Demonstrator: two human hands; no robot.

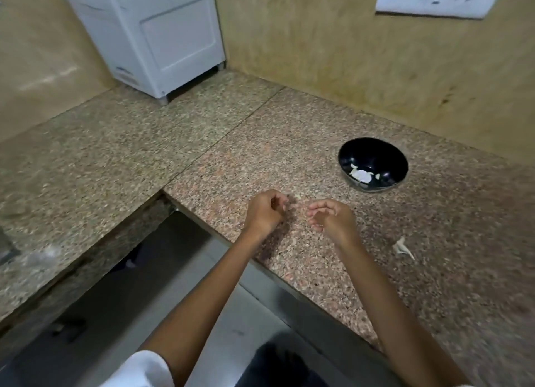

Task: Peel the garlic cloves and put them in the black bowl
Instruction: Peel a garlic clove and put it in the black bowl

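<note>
Granite counter [289,143], speckled, under curled left hand [265,212] and right hand [331,217] (grip contents: cannot tell); round black bowl [376,150] near.

bowl [373,164] on counter [202,143], right of hands

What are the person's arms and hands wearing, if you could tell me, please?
The left arm and right arm are bare, with no watch, bracelet or glove visible. A white short sleeve covers the left upper arm. The left hand and right hand are too blurred to tell about rings.
</note>
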